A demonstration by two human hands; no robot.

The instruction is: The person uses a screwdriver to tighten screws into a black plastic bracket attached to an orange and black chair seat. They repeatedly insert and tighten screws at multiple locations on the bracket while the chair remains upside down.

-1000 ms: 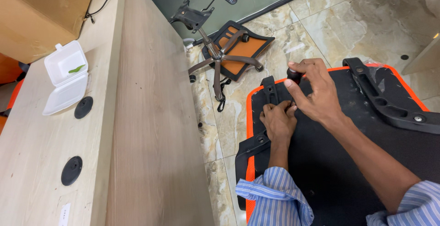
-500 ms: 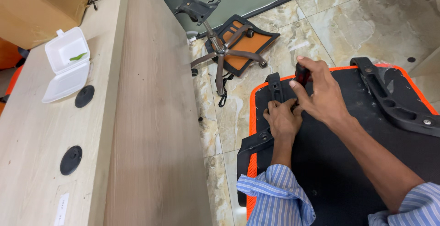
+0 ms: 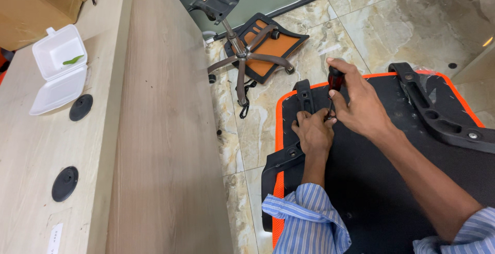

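Observation:
A black chair seat with an orange rim (image 3: pixel 376 182) lies upside down in front of me. My right hand (image 3: pixel 361 104) grips a screwdriver with a red and black handle (image 3: pixel 335 80), its tip pointing down at the seat's left armrest bracket (image 3: pixel 303 95). My left hand (image 3: pixel 312 133) rests on the seat just below that bracket, fingers curled at the screwdriver's tip; what it pinches is hidden. A second black armrest bracket (image 3: pixel 438 117) lies across the seat's right side.
A wooden desk (image 3: pixel 149 146) runs along my left, with two black cable grommets (image 3: pixel 81 107) and an open white foam box (image 3: pixel 56 68). On the marble floor beyond lie a chair base with gas lift (image 3: pixel 240 53) and an orange backrest (image 3: pixel 265 50). A cardboard box (image 3: pixel 36 1) stands top left.
The view has shifted slightly. My right hand has turned on the screwdriver handle, which now shows more clearly above the fingers. My left hand stays by the bracket.

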